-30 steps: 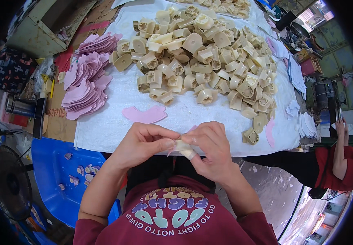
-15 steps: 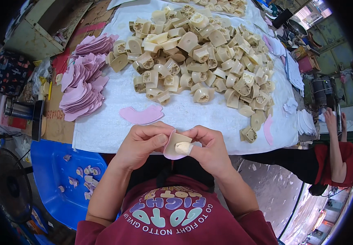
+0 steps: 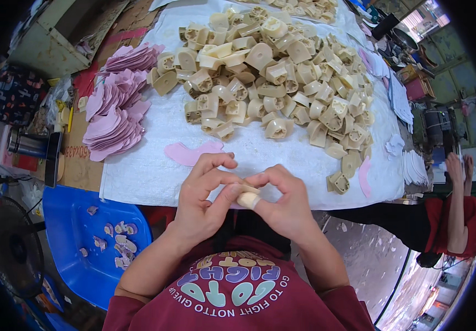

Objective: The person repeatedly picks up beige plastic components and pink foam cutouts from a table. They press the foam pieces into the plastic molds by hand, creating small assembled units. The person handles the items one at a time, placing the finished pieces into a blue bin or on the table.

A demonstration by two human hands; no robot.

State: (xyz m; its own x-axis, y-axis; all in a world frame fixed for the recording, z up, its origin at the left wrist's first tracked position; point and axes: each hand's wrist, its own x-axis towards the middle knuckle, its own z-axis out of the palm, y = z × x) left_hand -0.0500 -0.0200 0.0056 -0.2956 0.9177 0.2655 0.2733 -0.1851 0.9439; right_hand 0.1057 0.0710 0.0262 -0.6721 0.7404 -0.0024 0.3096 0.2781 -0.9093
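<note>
My left hand (image 3: 207,196) and my right hand (image 3: 279,201) meet just off the near edge of the table. Between them they grip a beige shoe heel (image 3: 248,188) with a pink cover piece on it. Most of the heel is hidden behind my fingers. My left thumb presses along it while the left index finger is lifted and bent. A cream wrap (image 3: 248,199) covers my right thumb tip, which pushes against the heel. A curved pink cover piece (image 3: 191,153) lies flat on the table just beyond my left hand.
A large pile of beige heels (image 3: 282,77) fills the far side of the white-covered table (image 3: 138,185). Pink pieces stand in stacks (image 3: 114,132) at the left. A blue basin (image 3: 70,243) with several covered heels sits lower left, beside a fan (image 3: 12,248). Another person (image 3: 442,223) works at the right.
My left hand has shifted right, its index finger rising and its thumb closing over the heel. The heel has turned and is now mostly hidden by my fingers.
</note>
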